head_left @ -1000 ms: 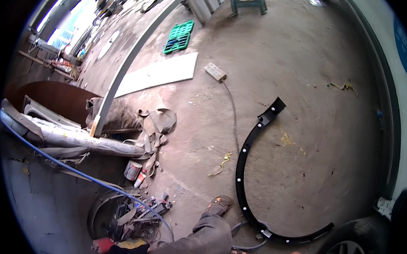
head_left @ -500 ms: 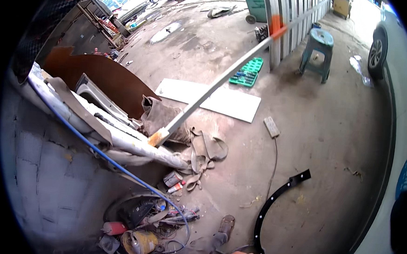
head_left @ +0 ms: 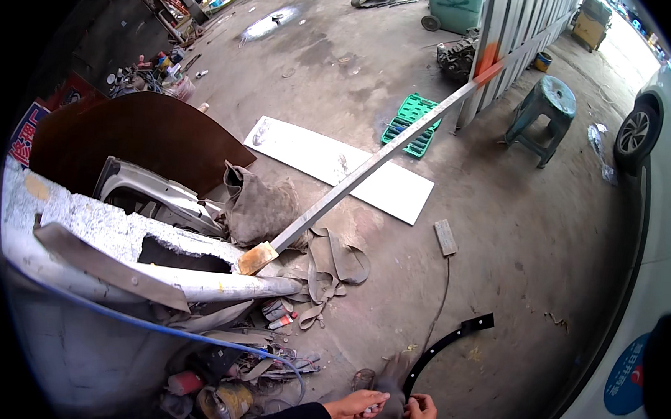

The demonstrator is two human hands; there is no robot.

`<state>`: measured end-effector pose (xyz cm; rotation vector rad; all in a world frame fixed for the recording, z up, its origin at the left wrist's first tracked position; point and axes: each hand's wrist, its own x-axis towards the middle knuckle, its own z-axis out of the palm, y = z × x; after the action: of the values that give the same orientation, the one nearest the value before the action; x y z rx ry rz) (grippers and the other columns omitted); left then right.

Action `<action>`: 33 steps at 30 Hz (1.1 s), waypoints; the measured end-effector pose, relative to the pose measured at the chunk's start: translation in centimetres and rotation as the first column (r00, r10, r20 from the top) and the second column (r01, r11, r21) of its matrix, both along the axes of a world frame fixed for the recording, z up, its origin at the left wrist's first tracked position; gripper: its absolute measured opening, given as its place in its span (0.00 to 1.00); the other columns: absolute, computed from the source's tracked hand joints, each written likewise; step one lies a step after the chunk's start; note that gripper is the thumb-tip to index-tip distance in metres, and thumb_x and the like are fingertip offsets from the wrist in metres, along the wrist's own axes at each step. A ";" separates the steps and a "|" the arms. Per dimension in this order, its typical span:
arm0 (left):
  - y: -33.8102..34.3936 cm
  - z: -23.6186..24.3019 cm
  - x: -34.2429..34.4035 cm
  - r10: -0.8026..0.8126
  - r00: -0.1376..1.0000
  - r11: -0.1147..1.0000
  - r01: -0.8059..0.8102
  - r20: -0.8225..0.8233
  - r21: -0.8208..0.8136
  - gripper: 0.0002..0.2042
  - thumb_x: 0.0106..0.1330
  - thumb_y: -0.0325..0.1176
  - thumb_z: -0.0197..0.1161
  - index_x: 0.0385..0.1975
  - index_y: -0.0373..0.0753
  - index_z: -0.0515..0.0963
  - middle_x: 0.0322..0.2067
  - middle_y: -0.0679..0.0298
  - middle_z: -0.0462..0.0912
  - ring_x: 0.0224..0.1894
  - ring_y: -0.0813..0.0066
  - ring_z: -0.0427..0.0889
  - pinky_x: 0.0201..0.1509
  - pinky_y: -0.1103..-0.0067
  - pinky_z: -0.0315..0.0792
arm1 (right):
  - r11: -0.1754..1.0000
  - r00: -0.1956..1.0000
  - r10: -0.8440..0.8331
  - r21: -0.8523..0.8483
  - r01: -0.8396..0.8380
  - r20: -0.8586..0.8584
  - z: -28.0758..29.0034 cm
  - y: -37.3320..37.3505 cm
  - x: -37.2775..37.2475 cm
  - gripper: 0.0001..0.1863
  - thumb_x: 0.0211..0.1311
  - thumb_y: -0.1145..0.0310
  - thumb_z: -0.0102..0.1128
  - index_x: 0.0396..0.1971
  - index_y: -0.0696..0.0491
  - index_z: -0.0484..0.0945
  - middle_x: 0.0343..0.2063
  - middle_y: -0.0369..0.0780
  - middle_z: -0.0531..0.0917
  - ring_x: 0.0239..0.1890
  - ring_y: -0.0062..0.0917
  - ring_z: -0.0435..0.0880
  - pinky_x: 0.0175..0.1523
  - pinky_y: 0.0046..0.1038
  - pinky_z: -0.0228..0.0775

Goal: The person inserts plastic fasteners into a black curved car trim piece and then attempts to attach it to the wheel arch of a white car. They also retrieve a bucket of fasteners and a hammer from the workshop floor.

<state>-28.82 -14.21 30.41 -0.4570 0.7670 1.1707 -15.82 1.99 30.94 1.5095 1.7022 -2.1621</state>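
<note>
Left hand (head_left: 356, 404): low at the frame's bottom edge, fingers curled around something small and pale beside the trim's near end; what it is cannot be told.
Right hand (head_left: 420, 414): just beside the left one, fingers pinched on the near end of the trim.
Trim (head_left: 442, 347): a black curved arch strip lying flat on the floor, its far end pointing up toward a thin cable (head_left: 441, 300); its near end sits between the two hands.
Block (head_left: 445, 237): a small grey piece at the far end of the cable, well apart from the hands.
Scrap heap (head_left: 226, 372): cans, straps and a blue hose (head_left: 189, 335) just left of the left hand.
Bumper (head_left: 155, 275): a long pale car panel resting on the heap's far side.
Bar (head_left: 369, 165): a long metal rail leaning across a white board (head_left: 398, 190).
Car (head_left: 652, 306): white body to the right, close to the trim.
Risk: the trim looks thin and springy, so in my judgement bending it by one end could snap it or flick it against the car's paint; the cable near its far end could snag; the clutter at the left elbow could catch the sleeve.
</note>
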 end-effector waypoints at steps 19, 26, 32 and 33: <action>18.9 9.5 -39.2 0.045 0.999 0.998 -0.044 -0.013 0.035 0.15 0.76 0.48 0.54 0.34 0.42 0.71 0.22 0.74 0.67 0.20 0.90 0.63 0.20 0.89 0.52 | 0.919 0.924 0.365 -0.202 -0.338 0.114 -13.5 20.1 -39.3 0.09 0.67 0.69 0.58 0.35 0.60 0.77 0.24 0.40 0.82 0.22 0.20 0.78 0.26 0.25 0.70; 20.1 14.7 -48.5 0.142 0.983 0.990 -0.142 -0.113 0.013 0.15 0.77 0.45 0.52 0.34 0.39 0.70 0.24 0.72 0.67 0.19 0.88 0.63 0.19 0.88 0.53 | 0.901 0.917 0.394 -0.220 -0.373 0.057 -14.9 20.4 -46.8 0.08 0.68 0.68 0.57 0.39 0.58 0.76 0.25 0.40 0.82 0.19 0.21 0.77 0.23 0.23 0.69; 21.2 14.9 -54.2 0.132 0.989 0.991 -0.131 -0.059 0.015 0.16 0.79 0.44 0.50 0.31 0.39 0.68 0.22 0.72 0.64 0.18 0.89 0.59 0.18 0.88 0.51 | 0.888 0.890 0.437 -0.216 -0.405 0.127 -15.6 20.1 -48.1 0.08 0.65 0.70 0.60 0.35 0.61 0.78 0.22 0.40 0.81 0.20 0.21 0.79 0.26 0.25 0.72; 21.3 14.7 -55.1 0.125 0.991 0.992 -0.124 -0.046 0.025 0.16 0.79 0.44 0.50 0.31 0.39 0.68 0.22 0.72 0.64 0.18 0.89 0.59 0.18 0.88 0.51 | 0.885 0.885 0.445 -0.216 -0.411 0.138 -15.5 20.2 -48.3 0.08 0.65 0.70 0.60 0.34 0.61 0.78 0.22 0.39 0.81 0.20 0.21 0.79 0.26 0.25 0.72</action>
<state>-83.89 7.14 45.15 -0.4654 0.7743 1.3089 -64.12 22.15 15.41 1.1124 1.5483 -1.8276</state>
